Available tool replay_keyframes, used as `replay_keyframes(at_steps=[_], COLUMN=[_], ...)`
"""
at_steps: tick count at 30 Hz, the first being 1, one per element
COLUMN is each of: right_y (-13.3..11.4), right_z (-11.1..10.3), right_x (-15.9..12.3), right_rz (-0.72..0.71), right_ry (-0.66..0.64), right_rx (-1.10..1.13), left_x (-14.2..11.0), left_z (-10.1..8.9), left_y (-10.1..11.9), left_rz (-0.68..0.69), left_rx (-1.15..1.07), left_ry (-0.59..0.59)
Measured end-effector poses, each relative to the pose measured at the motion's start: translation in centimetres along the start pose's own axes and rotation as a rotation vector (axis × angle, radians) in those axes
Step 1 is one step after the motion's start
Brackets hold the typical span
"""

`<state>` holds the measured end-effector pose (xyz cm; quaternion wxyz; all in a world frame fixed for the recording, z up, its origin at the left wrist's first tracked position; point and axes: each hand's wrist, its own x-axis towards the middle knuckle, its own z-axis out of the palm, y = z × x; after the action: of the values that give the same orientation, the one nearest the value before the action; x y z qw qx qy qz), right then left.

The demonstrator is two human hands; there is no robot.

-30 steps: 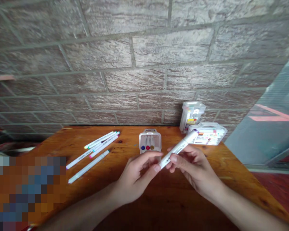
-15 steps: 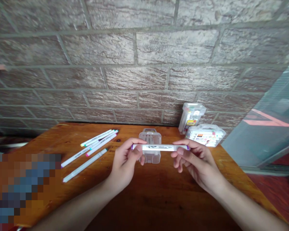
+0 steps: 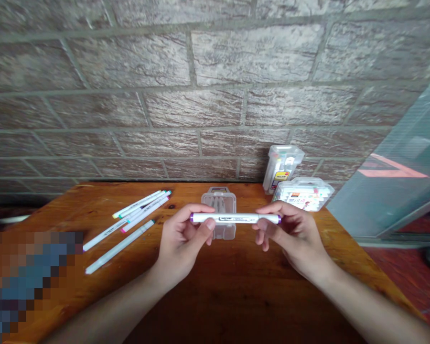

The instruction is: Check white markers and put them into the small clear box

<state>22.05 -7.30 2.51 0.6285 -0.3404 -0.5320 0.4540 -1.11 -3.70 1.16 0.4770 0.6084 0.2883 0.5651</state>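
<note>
A white marker (image 3: 235, 219) with purple ends is held level above the wooden table (image 3: 222, 296). My left hand (image 3: 182, 239) pinches its left end between thumb and fingers. My right hand (image 3: 290, 236) pinches its right end. Just behind the marker stands a small clear plastic case (image 3: 219, 212) with a few markers inside. Several loose white markers (image 3: 129, 220) lie on the table to the left of my left hand.
Two clear marker boxes sit at the back right by the brick wall (image 3: 208, 86): an upright box (image 3: 281, 168) and a flat box (image 3: 303, 193). A glass panel (image 3: 397, 181) borders the table on the right. A blurred patch covers the near left corner.
The marker went from tilted, gripped mainly by my right hand, to level between both hands. Since half a second ago it has barely moved.
</note>
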Motion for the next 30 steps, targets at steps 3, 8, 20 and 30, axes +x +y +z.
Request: replay_keyframes(at_steps=[3,8,20,30], right_y=[0.1,0.1,0.2,0.2], right_z=[0.1,0.0,-0.2,-0.1], right_x=[-0.1,-0.2,0.0,-0.1], right_rz=[0.011,0.065,0.075,0.075], right_ry=[0.010,0.019,0.013,0.016], right_rx=[-0.042,-0.017,0.034,0.010], left_x=[0.0,0.3,0.3,0.4], left_z=[0.0,0.0,-0.3,-0.4], left_y=[0.2,-0.6,-0.9,-1.1], left_rz=[-0.009,-0.038,-0.037,-0.024], left_rx=[0.039,-0.125,-0.112,-0.115], left_ry=[0.005,0.001,-0.009,-0.037])
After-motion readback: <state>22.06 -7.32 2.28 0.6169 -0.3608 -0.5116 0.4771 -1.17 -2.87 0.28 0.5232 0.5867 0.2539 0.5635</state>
